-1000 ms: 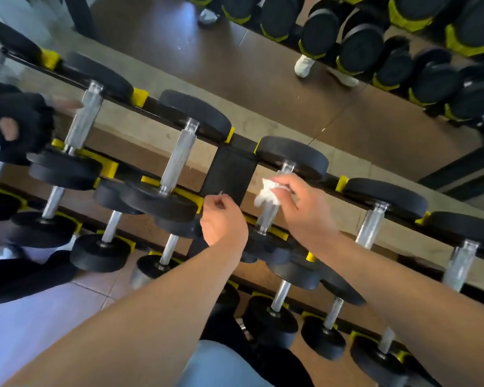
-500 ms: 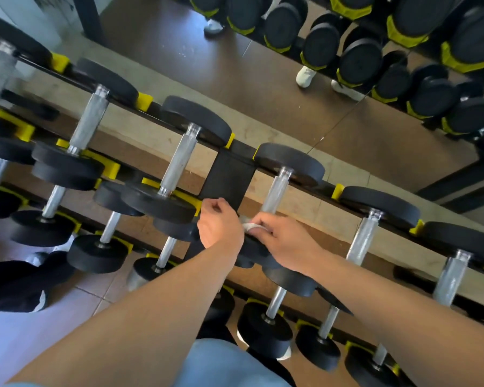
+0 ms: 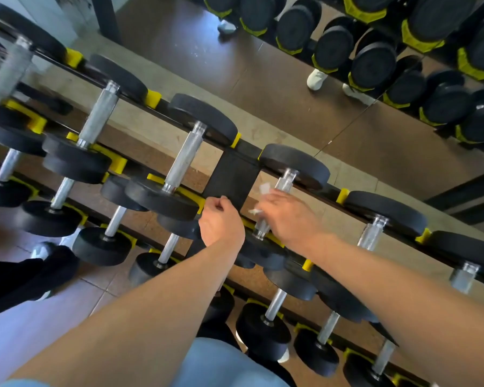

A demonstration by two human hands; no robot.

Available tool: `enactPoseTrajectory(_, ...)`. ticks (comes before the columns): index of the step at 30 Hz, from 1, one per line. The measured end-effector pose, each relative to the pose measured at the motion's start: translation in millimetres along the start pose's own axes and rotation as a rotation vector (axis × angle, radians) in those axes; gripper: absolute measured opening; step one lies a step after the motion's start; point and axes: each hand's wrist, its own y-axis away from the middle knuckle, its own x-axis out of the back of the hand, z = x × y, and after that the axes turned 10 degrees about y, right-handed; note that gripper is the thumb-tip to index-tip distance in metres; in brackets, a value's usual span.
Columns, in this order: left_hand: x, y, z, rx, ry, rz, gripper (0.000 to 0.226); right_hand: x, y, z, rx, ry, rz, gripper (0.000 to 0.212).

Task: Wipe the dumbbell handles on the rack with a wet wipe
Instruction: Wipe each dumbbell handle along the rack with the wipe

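handle [image 3: 285, 183] slants up-right; right hand [image 3: 288, 216] wraps wipe [image 3: 264, 188] round it.

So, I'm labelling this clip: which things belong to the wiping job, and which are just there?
Job:
right hand
wet wipe
dumbbell handle
rack
left hand

Just there:
mirror
white shoes

Mirror wall [image 3: 305, 88], 12 to 3 o'clock: reflects brown flooring, a further row of black-and-yellow weights and a pair of white shoes [image 3: 316, 78]. Beige ledge [image 3: 162, 76], running diagonally from 10 to 4 o'clock along the mirror's base. Tiled floor [image 3: 95, 291], 7 to 8 o'clock, pale with dark grout lines. Lighting: bright, daylight-toned, strongest at 9 to 10 o'clock.
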Motion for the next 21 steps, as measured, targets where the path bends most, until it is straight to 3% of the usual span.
enactPoseTrajectory(6,-1.3,-0.5,0.0,-0.020,-0.022,0.008,0.024,0.8,43.6,-35.6,-0.337,-0.606,-0.179,0.019)
enactPoseTrajectory(9,-0.8,-0.4,-0.3,-0.010,-0.014,-0.004,0.024,7.6,59.6,-26.4,-0.474,-0.639,-0.201,0.016)
enactPoseTrajectory(11,-0.8,-0.6,-0.3,-0.007,-0.013,0.000,0.023,13.8,66.8,-17.1,-0.589,-0.640,-0.143,0.014)
enactPoseTrajectory(13,-0.8,-1.1,-0.8,-0.006,-0.014,-0.008,0.023,22.1,64.6,-12.6,-0.679,-0.695,0.049,0.013)
enactPoseTrajectory(15,0.0,-1.3,-1.8,-0.012,-0.009,-0.024,0.024,34.9,51.6,-14.7,-0.556,-0.625,0.269,0.018)
enactPoseTrajectory(17,1.7,-0.5,-0.5,-0.013,0.002,-0.040,0.024,33.8,31.3,-10.7,-0.273,-0.353,0.382,0.025)
enactPoseTrajectory(19,2.5,0.8,0.7,-0.010,0.017,-0.056,0.023,18.5,9.1,6.7,-0.053,-0.021,0.360,0.030)
enactPoseTrajectory(21,4.3,1.7,1.8,-0.011,0.022,-0.065,0.025,2.3,-7.6,24.2,-0.029,0.164,0.232,0.041)
